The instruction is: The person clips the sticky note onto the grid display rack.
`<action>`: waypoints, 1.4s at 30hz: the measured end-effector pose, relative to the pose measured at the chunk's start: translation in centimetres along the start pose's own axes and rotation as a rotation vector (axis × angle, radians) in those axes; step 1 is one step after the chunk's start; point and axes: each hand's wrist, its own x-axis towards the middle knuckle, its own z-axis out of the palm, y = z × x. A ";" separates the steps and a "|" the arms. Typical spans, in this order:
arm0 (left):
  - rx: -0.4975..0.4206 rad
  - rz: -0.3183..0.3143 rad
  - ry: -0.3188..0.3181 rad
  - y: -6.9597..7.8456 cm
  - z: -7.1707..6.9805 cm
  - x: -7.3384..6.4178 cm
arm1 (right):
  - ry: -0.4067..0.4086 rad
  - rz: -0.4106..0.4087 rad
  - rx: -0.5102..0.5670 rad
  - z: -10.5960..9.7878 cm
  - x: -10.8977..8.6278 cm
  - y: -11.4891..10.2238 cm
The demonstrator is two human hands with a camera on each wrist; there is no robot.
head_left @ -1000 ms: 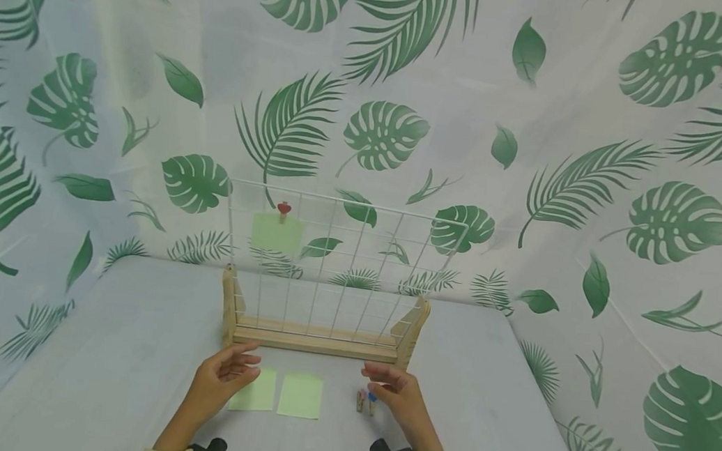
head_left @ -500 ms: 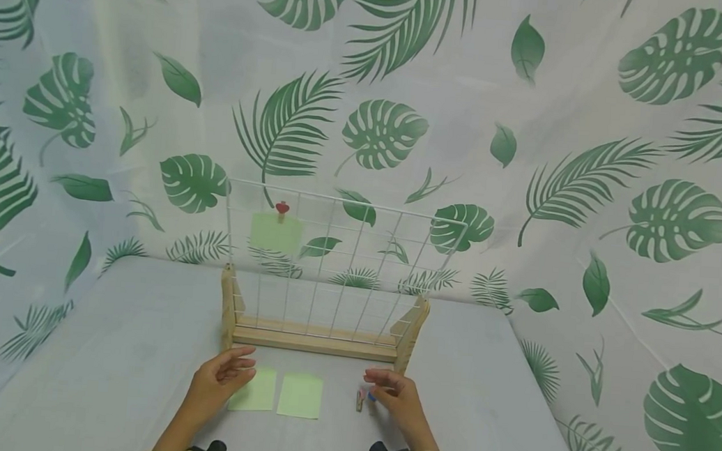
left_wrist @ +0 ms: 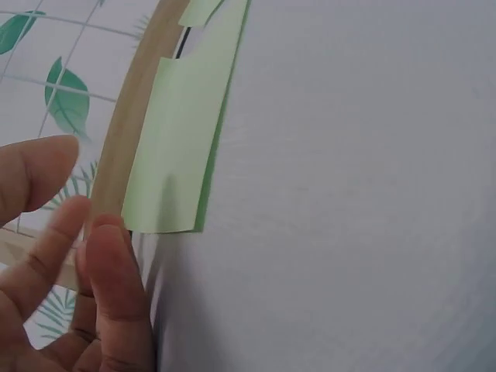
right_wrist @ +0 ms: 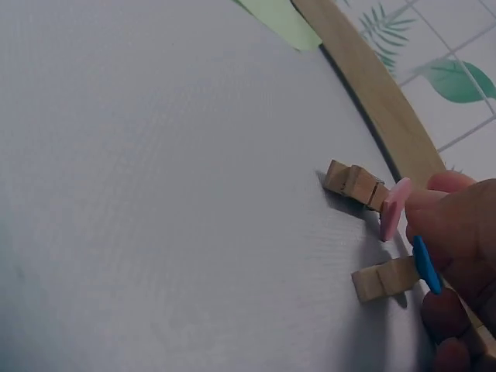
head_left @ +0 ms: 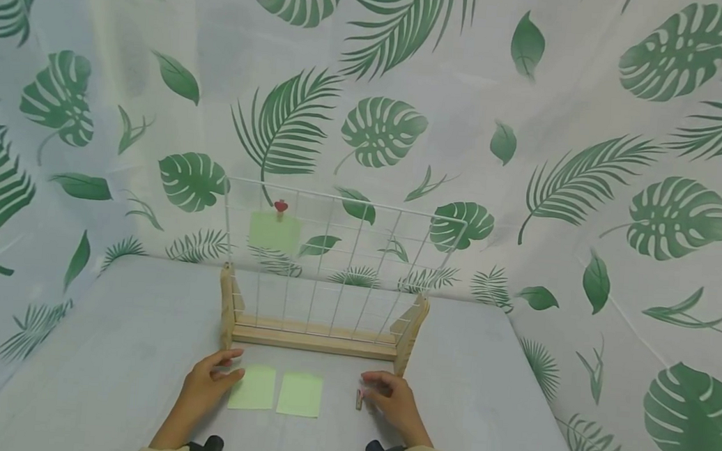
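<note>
The right hand (head_left: 395, 402) hangs in a loose curve, thumb and fingers parted about the head of the blue clip (right_wrist: 387, 279); whether skin meets the clip I cannot tell. The pink clip (right_wrist: 358, 184) lies on the table (head_left: 140, 322) at about eleven o'clock from the blue one in the right wrist view, its head near the fingers.

The left hand (head_left: 202, 385) is also spread loosely, at nine o'clock from the near green note (head_left: 253, 389), its thumb tip by that edge; contact is unclear. The other green note (head_left: 300, 394) lies at three o'clock from the first.

At twelve o'clock from both stands the wire rack (head_left: 315, 343), with a hung note (head_left: 266, 231) toward its ten o'clock under a red clip (head_left: 281, 207).

The step in hand looks like taking up a clip and a note. Next calls for a firm pinch on the blue clip and lifting a note by its edge.
</note>
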 end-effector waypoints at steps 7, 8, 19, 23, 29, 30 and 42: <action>0.128 -0.029 -0.010 -0.1 0.0 0.5 | 0.001 0.016 -0.086 0.2 0.2 -0.3; 0.149 -0.032 -0.008 -0.1 0.0 0.6 | -0.003 0.017 -0.093 0.3 0.3 -0.3; 0.233 -0.049 -0.054 0.8 -0.1 1.1 | 0.016 -0.012 -0.139 0.5 0.2 -0.9; 0.245 -0.034 -0.050 0.9 -0.1 1.1 | 0.014 -0.013 -0.114 0.5 0.2 -0.9; 0.230 -0.023 -0.056 0.7 -0.2 1.0 | -0.050 0.025 -0.025 0.1 0.4 -0.1; 0.226 -0.025 -0.057 0.7 -0.2 1.1 | -0.066 0.033 -0.001 -0.1 0.5 0.0; 0.266 -0.008 -0.093 1.1 -0.8 0.8 | -0.140 0.053 0.160 -1.4 0.9 -0.3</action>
